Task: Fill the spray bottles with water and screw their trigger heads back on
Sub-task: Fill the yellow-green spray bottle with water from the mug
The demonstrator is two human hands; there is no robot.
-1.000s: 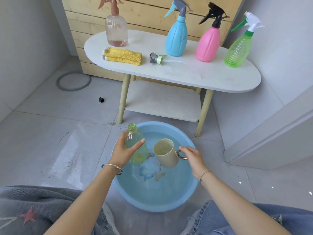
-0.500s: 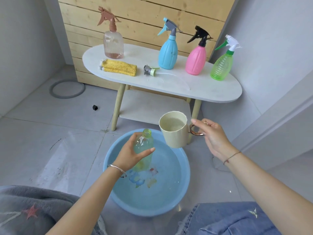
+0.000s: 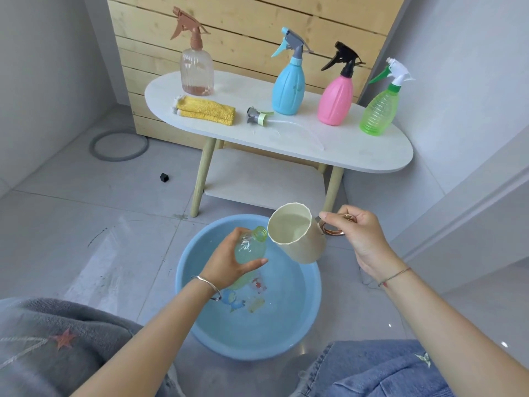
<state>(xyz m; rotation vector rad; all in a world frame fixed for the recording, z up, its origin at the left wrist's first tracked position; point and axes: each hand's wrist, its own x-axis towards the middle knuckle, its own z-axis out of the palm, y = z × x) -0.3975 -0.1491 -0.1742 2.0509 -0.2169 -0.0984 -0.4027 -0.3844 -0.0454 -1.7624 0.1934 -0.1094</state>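
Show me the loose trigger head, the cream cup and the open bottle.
loose trigger head (image 3: 256,117), head view, where grey nozzle meets green collar
cream cup (image 3: 304,247), head view, on its outer wall
open bottle (image 3: 249,248), head view, on its clear body below the neck

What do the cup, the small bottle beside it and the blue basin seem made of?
Cup: matte cream, faceted walls; ceramic or hard plastic, I cannot tell. Its handle looks like shiny copper-toned metal. Small bottle: thin greenish plastic, see-through, with moulded neck threads. Basin: smooth light-blue plastic, slightly glossy.
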